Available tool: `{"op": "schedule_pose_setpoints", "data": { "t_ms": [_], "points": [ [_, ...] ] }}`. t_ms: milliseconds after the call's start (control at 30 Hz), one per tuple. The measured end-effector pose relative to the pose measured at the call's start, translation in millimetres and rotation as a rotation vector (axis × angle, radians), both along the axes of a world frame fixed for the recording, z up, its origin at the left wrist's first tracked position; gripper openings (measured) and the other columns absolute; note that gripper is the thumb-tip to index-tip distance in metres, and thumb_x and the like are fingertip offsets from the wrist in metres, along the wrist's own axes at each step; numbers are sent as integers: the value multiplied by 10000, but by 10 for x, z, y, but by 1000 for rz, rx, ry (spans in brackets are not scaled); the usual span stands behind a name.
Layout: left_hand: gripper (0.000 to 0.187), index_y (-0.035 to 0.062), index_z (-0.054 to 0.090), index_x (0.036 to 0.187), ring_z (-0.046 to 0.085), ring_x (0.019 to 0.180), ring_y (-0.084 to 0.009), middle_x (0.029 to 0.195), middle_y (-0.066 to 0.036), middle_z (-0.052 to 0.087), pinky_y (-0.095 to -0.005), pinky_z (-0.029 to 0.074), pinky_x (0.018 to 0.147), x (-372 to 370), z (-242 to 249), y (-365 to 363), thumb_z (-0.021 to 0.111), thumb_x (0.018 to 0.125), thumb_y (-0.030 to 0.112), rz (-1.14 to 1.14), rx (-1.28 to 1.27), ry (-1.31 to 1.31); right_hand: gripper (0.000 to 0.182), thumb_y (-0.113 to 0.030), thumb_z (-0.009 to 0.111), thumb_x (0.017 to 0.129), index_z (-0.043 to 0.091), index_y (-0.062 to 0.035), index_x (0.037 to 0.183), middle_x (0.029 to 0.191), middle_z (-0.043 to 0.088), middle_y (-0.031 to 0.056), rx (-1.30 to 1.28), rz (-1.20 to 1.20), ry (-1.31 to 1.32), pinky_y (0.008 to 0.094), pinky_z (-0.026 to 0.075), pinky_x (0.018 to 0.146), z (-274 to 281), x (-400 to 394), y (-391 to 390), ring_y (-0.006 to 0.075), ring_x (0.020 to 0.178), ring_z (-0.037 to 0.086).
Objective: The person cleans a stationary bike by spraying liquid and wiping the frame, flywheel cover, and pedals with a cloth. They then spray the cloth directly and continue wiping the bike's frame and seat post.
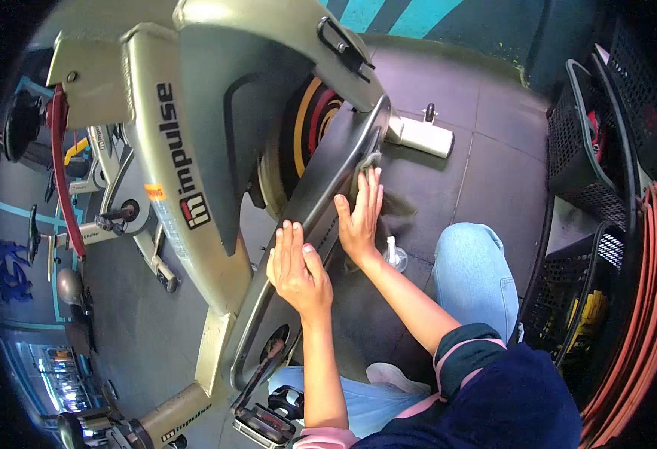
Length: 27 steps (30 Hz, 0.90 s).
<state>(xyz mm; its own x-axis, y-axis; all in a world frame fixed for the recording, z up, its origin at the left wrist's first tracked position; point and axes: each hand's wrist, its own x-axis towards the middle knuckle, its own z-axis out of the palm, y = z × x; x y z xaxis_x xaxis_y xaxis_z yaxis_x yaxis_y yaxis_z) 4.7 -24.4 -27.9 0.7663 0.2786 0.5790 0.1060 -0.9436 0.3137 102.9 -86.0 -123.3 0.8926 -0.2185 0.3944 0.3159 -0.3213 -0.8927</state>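
Observation:
A grey indoor exercise bike (216, 120) marked "impulse" stands in front of me. My right hand (360, 221) presses a grey cloth (370, 162) against the upper part of the bike's long dark chain guard (332, 179). Its fingers are straight and close together, with the thumb apart. Lower on the same guard, my left hand (298, 277) lies against the edge with its fingers stretched out and nothing in them. The crank and pedal (265, 425) are below my left hand. Behind the guard, the striped flywheel (310, 123) is partly hidden.
A clear bottle with a white nozzle (394, 256) stands on the dark tiled floor (500, 176) near my right forearm. Black baskets (579, 142) line the right side, beside orange bands (646, 314). Another bike (108, 179) stands to the left.

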Motion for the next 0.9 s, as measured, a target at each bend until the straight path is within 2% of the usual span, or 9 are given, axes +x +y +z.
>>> {"op": "schedule_pose_setpoints", "data": {
  "t_ms": [133,233,300,367,467,700,833,867,900],
  "points": [
    [344,48,617,1220,527,1219,-274,1275,-114,592,-411,329,1042,0,-12,19,471,916,111,-3,-4,1,701,-428,447,956,246,37,1440,1525,193,211,-72,-28,13,528,81,1131,31,97,-1,365,1431,124],
    [341,46,621,1212,528,1219,-269,1273,-111,594,-409,333,1035,-10,-14,27,481,907,110,-5,-8,-4,636,-413,407,974,318,31,1421,1500,264,220,59,-76,19,522,85,1132,102,503,-125,354,1425,165],
    [339,43,624,1204,533,1212,-267,1267,-111,598,-410,338,1027,5,-27,20,498,897,113,-6,-3,-22,604,-416,384,983,385,34,1386,1463,332,230,118,-73,64,486,145,1132,100,796,-280,349,1401,241],
    [339,41,625,1201,535,1209,-266,1263,-112,600,-410,341,1023,20,-34,14,508,891,114,-5,-7,-43,558,-384,429,983,461,60,1320,1416,419,212,297,-66,170,353,248,1107,113,1110,-412,296,1346,354],
    [338,38,626,1195,537,1206,-264,1257,-113,604,-410,345,1018,24,-42,11,526,882,115,2,-8,-64,548,-389,446,979,467,26,1337,1376,472,157,560,47,210,319,283,1076,-203,1401,-505,228,1288,408],
    [336,42,627,1194,530,1212,-269,1252,-118,605,-417,337,1034,5,10,-3,534,878,111,-2,-57,-55,634,-416,447,960,369,42,1391,1426,359,226,517,-10,428,388,224,1117,-167,229,-76,346,1340,321],
    [339,43,624,1199,522,1221,-274,1266,-121,595,-424,327,1049,-12,10,30,534,879,114,-13,-77,-27,571,-192,584,887,395,53,1367,1414,382,215,424,179,527,369,258,1108,-239,-587,117,321,1327,357],
    [348,41,617,1208,511,1231,-280,1282,-123,583,-427,325,1051,-12,22,43,537,877,112,-38,-74,-24,578,-82,648,804,445,34,1332,1346,469,184,419,206,544,343,342,1045,-234,-710,115,284,1252,446],
    [357,40,610,1217,500,1241,-286,1298,-125,571,-430,323,1054,-41,33,48,541,874,110,-61,-76,-14,578,-82,648,804,445,34,1332,1346,469,184,417,206,563,343,342,1045,-286,-790,67,284,1252,446]
  ]
}}
